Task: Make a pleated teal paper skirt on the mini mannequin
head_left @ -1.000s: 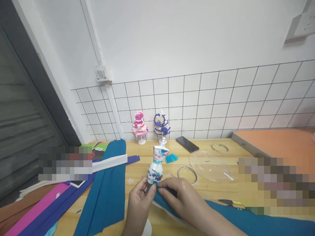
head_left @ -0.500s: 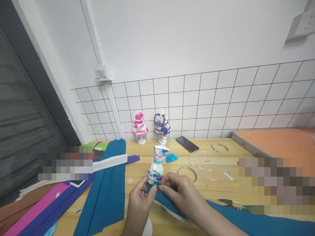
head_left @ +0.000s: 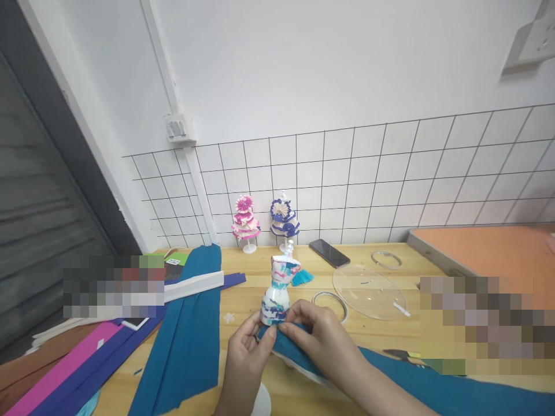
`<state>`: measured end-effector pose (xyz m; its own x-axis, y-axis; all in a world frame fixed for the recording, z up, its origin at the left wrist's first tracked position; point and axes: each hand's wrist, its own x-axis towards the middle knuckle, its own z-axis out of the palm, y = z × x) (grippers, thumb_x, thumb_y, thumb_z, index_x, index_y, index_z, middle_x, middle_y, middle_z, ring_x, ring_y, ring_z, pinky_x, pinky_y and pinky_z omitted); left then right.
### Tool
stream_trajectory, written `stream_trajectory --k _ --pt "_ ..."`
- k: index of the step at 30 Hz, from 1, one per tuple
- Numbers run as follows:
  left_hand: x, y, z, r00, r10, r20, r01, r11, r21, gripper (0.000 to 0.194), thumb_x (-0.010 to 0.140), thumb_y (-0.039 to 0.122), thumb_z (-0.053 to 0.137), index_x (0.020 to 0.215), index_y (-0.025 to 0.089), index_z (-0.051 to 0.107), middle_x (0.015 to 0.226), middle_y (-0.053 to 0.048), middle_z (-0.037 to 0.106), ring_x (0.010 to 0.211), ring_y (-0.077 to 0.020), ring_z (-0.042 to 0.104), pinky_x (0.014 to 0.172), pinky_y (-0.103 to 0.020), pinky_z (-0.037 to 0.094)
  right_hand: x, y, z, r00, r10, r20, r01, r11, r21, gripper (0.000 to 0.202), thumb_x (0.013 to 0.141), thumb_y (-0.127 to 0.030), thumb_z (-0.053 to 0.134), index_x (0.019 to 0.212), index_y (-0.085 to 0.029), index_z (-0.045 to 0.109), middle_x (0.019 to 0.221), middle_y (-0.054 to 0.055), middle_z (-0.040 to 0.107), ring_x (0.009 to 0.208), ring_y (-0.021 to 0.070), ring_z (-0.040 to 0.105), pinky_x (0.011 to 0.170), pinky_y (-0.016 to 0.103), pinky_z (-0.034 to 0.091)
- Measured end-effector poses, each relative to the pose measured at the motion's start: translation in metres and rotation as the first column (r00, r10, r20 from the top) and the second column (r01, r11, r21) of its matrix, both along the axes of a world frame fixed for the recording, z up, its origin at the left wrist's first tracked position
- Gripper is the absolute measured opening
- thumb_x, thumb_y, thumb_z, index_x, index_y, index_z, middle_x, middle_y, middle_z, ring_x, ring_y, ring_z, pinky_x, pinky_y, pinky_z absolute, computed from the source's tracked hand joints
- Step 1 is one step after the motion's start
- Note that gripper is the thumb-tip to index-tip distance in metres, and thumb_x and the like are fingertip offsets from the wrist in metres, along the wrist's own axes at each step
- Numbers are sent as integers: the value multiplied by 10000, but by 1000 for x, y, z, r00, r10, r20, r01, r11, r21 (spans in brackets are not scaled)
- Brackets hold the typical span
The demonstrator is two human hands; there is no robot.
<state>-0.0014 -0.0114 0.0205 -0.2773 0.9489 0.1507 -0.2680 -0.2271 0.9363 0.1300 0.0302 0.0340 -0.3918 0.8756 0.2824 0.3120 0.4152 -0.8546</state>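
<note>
A small white dress-form mannequin streaked with blue and pink (head_left: 277,292) stands upright above a pale wooden table (head_left: 243,303), long axis vertical, neck knob up; the left hand (head_left: 245,358) and right hand (head_left: 323,341) pinch a teal crepe-paper strip (head_left: 390,375) against its base — both closed on the paper; it looks best wrapped snug and level, with fingertips kept low.
</note>
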Motion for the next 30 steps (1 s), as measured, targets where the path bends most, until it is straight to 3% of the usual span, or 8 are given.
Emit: stream_trajectory --k 17,24,30 --pt "1 -1 3 999 23 -35 -25 998 -52 315 605 296 720 879 144 680 903 -105 724 899 -267 632 738 -286 499 -3 2 0 996 6 -89 -16 994 -108 118 738 -272 583 670 -186 540 670 1 654 653 160 608 577 229 430" --pt "4 3 0 1000 2 25 -2 1000 4 350 560 252 748 880 138 667 921 -127 716 923 -281 628 754 -305 503 -5 4 4 972 32 -232 -87 969 -229 170 691 -281 631 629 -185 504 612 -9 628 609 139 591 548 218 432" --pt "0 3 1 997 -69 47 72 996 -59 375 532 233 772 884 154 673 956 -130 710 946 -294 621 835 -367 480 -5 5 4 968 16 -252 -81 965 -248 201 686 -299 644 604 -183 501 575 -20 602 572 125 565 521 210 414"
